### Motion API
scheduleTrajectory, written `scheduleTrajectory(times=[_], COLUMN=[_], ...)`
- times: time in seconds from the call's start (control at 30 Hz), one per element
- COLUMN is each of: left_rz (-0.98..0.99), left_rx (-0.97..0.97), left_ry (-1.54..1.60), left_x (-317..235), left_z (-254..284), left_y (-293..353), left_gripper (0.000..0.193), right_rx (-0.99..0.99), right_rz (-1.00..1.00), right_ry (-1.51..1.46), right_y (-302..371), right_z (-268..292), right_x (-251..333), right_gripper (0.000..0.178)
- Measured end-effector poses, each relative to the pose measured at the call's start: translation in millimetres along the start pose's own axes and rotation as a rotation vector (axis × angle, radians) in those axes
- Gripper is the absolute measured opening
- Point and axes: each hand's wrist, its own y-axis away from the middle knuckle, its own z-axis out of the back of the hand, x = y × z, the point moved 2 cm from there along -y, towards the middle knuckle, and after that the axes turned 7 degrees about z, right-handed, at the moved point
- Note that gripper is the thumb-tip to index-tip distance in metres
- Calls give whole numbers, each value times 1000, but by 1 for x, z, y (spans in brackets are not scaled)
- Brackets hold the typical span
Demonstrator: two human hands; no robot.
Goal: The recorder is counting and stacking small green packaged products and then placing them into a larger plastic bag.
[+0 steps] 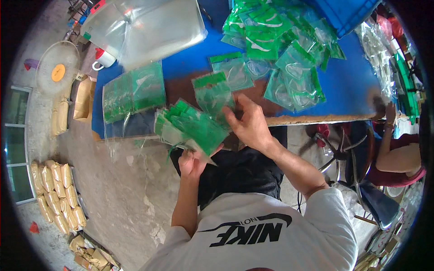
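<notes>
The left hand [191, 164] has its fingers clamped on the lower end of a stack [192, 126] of green packets, at the near edge of the table [350, 92]. The right hand [251, 123] has its thumb at the edge of a single packet [211, 94] over the table's middle; whether the fingers pinch it cannot be told. Flat packets [134, 90] lie on the table's left, a heap [266, 29] on its far side.

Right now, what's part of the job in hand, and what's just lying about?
Job in hand: green-and-clear packet stack in the left hand; single packet at the right hand; loose packet pile.
Lying about: red-topped white mug; round fan; tan packages.
</notes>
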Motion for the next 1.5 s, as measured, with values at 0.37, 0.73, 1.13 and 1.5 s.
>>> scheduleTrajectory(times=[0.37,0.73,1.13,1.5], left_rz=[-134,-127,-65,-121], left_rx=[-300,-401,-302,-237], left_ry=[-266,-124,-236,-282], left_x=[-2,15,11,5], left_z=[-11,13,6,33], left_y=[31,26,23,44], left_gripper=[69,61,67,79], right_rx=[554,639,604,571], right_rz=[-42,273,99,715], right_ry=[10,214,373,535], right_y=[-2,-5,-44,14], right_z=[-1,21,35,27], right_x=[-7,-20,-30,-36], right_gripper=[27,44,52,50])
